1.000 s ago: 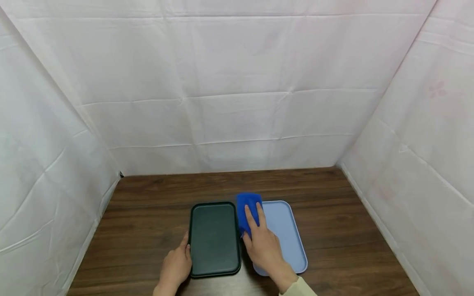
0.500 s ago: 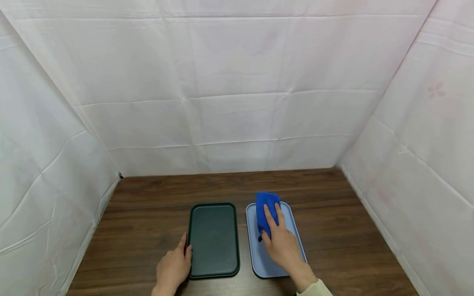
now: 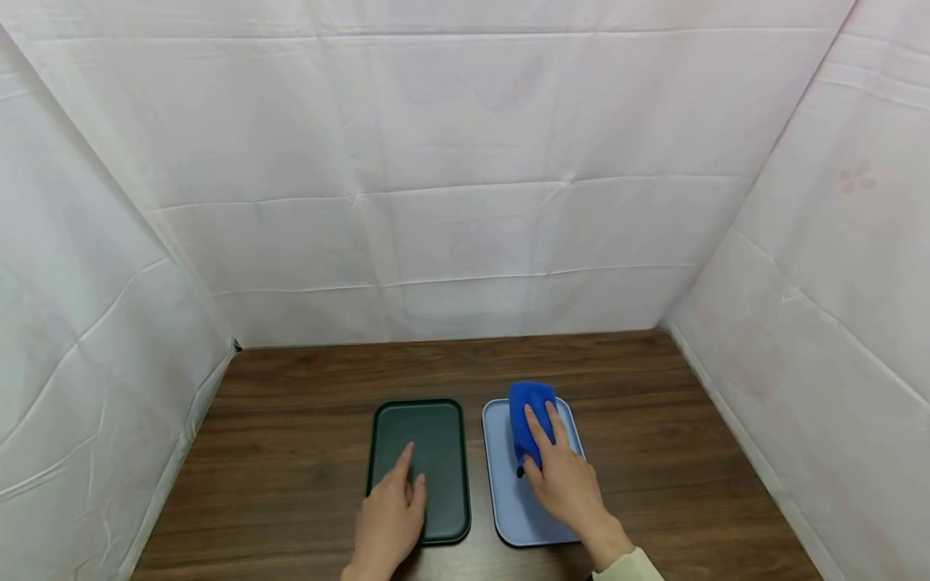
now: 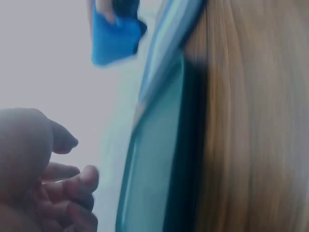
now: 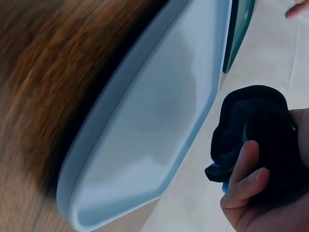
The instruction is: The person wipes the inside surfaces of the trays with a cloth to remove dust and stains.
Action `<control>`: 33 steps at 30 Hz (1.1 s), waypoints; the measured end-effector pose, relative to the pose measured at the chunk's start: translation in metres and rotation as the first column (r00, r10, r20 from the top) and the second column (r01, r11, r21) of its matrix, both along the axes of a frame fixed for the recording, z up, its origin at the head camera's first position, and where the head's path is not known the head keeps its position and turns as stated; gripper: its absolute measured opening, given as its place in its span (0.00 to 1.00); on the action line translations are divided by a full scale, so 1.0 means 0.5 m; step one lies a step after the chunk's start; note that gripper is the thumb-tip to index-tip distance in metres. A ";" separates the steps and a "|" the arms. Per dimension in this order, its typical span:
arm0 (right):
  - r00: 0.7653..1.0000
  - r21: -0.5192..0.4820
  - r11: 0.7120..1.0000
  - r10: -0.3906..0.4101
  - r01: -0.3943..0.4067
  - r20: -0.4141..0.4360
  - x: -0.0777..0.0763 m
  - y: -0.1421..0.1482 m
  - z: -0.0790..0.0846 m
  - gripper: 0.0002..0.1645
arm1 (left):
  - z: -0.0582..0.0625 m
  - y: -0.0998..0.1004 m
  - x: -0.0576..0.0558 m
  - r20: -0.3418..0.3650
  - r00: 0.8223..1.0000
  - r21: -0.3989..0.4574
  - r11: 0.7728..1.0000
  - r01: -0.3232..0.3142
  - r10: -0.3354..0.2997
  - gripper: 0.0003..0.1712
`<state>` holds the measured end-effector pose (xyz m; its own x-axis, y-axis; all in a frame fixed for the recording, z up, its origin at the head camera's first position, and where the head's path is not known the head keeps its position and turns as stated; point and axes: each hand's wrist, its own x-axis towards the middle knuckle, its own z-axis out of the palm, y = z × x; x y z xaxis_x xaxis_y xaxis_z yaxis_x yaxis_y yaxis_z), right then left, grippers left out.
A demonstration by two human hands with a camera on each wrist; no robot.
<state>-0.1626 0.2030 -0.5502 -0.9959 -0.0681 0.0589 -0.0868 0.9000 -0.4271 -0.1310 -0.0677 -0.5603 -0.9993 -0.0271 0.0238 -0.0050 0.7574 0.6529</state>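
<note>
My right hand (image 3: 570, 482) grips a blue cloth (image 3: 533, 420) over the light blue tray (image 3: 526, 528). A small black piece shows at the cloth's near end, by the thumb. In the right wrist view the cloth (image 5: 256, 130) looks dark and bunched, apart from the tray's surface, with fingers curled against it. My left hand (image 3: 390, 516) is over the dark green tray (image 3: 443, 476), index finger stretched forward and thumb apart. In the left wrist view this hand (image 4: 48, 174) holds nothing, its other fingers loosely curled, above the green tray (image 4: 154, 159).
Both trays lie side by side on a dark wooden table (image 3: 305, 420), a narrow gap between them. A white fabric backdrop (image 3: 458, 242) closes off the back, and similar sheets hang at both sides.
The right hand has carried the blue cloth rightward from beside the green tray to over the light blue tray. The left hand has left the green tray's left edge and moved right over it.
</note>
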 end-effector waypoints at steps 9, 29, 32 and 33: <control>1.000 0.014 1.000 0.011 -0.011 0.004 -0.011 0.015 -0.015 0.45 | -0.012 0.106 0.010 0.030 0.978 0.166 0.966 0.198 -0.206 0.35; 0.997 0.088 0.995 0.042 -0.048 0.063 -0.015 -0.018 -0.076 0.44 | -0.058 0.196 0.002 0.108 0.937 0.154 0.937 0.314 -0.331 0.37; 0.997 0.111 0.993 0.029 -0.037 0.074 -0.013 -0.021 -0.076 0.43 | -0.058 0.200 0.003 0.092 0.942 0.151 0.940 0.306 -0.322 0.36; 0.997 0.112 0.993 0.025 -0.033 0.077 -0.014 -0.023 -0.076 0.44 | -0.059 0.201 0.004 0.087 0.945 0.146 0.942 0.301 -0.315 0.36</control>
<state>-0.1695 0.1918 -0.5881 -0.9948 -0.0990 -0.0255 -0.0851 0.9403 -0.3295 -0.1292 0.0329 -0.5897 -0.9556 0.2870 -0.0677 0.1396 0.6427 0.7533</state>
